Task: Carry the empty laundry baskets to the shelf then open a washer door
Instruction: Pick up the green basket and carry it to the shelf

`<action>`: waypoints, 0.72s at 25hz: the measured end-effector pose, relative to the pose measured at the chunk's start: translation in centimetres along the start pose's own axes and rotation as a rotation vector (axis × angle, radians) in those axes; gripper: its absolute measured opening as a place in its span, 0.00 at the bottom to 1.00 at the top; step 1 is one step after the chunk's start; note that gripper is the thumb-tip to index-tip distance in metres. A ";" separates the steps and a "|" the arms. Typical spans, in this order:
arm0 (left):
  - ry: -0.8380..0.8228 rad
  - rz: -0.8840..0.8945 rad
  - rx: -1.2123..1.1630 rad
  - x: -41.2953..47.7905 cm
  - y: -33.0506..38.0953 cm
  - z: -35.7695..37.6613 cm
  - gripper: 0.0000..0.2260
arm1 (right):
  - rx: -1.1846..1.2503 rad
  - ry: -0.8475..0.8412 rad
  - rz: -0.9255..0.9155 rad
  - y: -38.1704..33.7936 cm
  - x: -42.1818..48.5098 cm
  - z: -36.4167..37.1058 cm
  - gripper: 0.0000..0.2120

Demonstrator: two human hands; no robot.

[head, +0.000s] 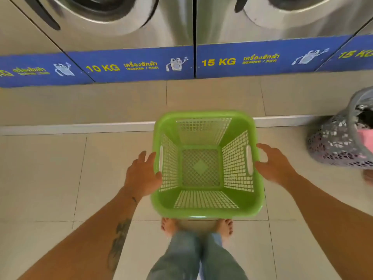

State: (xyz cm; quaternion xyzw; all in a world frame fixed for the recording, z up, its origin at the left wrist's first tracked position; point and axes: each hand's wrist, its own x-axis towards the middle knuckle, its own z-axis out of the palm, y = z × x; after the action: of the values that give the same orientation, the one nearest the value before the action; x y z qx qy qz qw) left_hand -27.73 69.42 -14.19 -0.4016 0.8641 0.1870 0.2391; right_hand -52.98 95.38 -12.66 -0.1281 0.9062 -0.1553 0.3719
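Note:
An empty green laundry basket (205, 213) with mesh walls and two white handle slots is in the middle of the view, just ahead of my bare feet. My left hand (141, 174) is at its left rim, fingers spread, thumb against the rim. My right hand (274, 162) is at the right rim beside the handle slot, fingers loosely spread. Neither hand is closed round the basket. Two steel washers stand ahead: the 10 KG washer door (96, 9) at top left and the 15 KG washer door (302, 7) at top right, both cut off by the frame.
A grey mesh basket (337, 144) holding clothes stands on the tiled floor at the right edge. A blue label band (141, 65) runs along the washers' base. A low white step edge (80, 128) crosses the floor in front of the machines.

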 end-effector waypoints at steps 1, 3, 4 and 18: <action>0.000 -0.012 -0.017 1.5 -0.1 1.3 0.32 | 0.020 0.006 0.003 0.7 1.6 1.2 0.36; 0.007 -0.020 -0.065 4.2 -0.7 3.8 0.34 | 0.064 0.045 0.014 1.9 4.1 3.5 0.35; 0.015 -0.024 -0.107 5.1 -0.9 4.9 0.34 | 0.077 0.064 0.030 2.5 5.3 4.5 0.35; 0.434 -0.053 -0.402 -1.9 -7.2 -1.9 0.33 | -0.083 0.209 -0.249 -7.6 -1.1 0.1 0.39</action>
State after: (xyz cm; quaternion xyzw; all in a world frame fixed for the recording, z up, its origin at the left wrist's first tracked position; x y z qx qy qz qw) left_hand -21.48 65.20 -12.50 -0.4941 0.8298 0.2576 -0.0308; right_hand -51.22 88.79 -9.17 -0.2378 0.9227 -0.1752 0.2477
